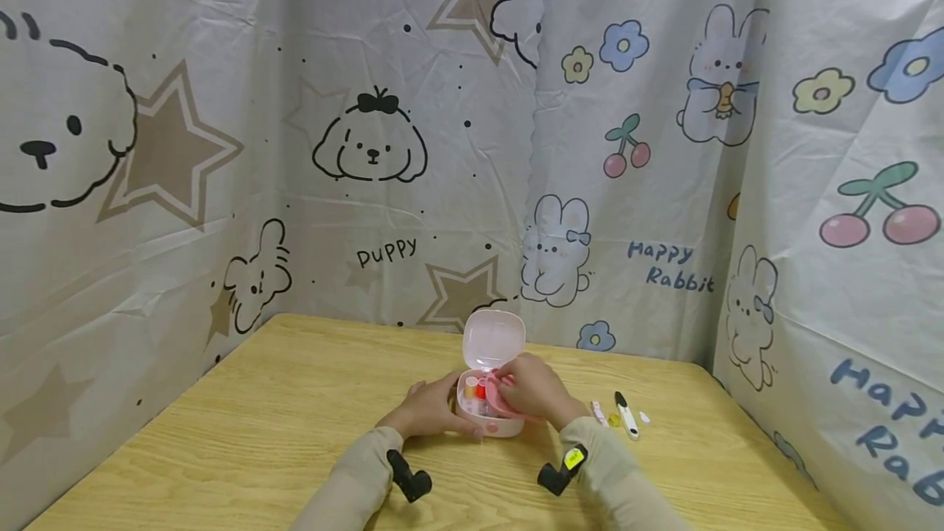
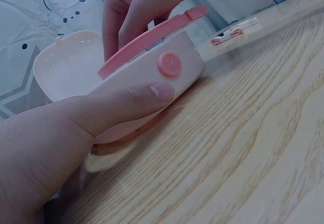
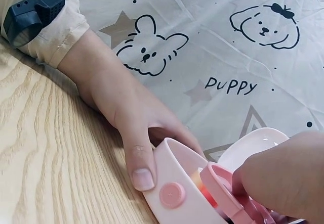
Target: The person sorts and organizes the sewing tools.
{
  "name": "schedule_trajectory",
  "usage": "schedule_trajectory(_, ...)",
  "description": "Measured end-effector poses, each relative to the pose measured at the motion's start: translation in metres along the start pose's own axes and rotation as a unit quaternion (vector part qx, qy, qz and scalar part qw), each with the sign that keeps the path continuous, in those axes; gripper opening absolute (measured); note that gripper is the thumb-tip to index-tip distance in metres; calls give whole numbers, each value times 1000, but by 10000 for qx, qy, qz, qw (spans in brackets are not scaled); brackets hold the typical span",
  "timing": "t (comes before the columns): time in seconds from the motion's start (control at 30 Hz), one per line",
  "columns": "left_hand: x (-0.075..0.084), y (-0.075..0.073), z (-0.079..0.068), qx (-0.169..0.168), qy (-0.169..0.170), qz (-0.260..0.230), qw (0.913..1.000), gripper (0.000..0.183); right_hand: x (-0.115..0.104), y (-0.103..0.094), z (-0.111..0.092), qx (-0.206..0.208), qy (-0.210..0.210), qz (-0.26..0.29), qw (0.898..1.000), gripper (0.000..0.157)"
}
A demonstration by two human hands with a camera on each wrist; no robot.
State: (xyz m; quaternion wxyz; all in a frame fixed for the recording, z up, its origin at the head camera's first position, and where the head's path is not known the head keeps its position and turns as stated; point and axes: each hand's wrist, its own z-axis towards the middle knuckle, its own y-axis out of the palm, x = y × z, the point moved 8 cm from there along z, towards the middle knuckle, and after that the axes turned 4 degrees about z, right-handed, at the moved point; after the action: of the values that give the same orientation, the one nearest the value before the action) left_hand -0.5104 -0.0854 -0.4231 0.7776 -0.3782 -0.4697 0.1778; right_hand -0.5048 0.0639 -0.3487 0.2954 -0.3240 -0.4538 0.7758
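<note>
A small pale pink box (image 1: 504, 428) with a round pink button stands on the table, its lid (image 1: 494, 339) raised at the back. My left hand (image 1: 429, 408) grips the box's left side, the thumb (image 2: 134, 98) along the front wall and the fingers behind, mostly hidden. Over the box's right half, my right hand (image 1: 540, 388) holds a darker pink tray (image 2: 152, 39), which sits tilted across the opening. What the tray contains is hidden by that hand. Spools in orange (image 1: 470, 389) and red (image 1: 481, 391) show inside the box on the left.
Right of the box lie a slim black-and-white tool (image 1: 627, 416), a pink-and-white piece (image 1: 599, 414), a small yellow item (image 1: 614, 420) and a white bit (image 1: 645, 417). Printed curtains (image 1: 398, 269) hang behind the wooden table (image 1: 295, 424) and along both its sides.
</note>
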Motion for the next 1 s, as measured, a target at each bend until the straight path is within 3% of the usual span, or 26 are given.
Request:
schedule_trajectory(0.2,-3,1,2,51,100,94,9999,110,-7,5,5,-141,132,-110,9998,16)
schedule_trajectory(0.47,-1,0,1,20,123,126,9998,111,-21,8,11,-77,-156,-406,9990,13)
schedule_trajectory(1.0,-1,-1,2,-1,113,142,9998,114,-32,17,17,-123,-173,-551,9983,18)
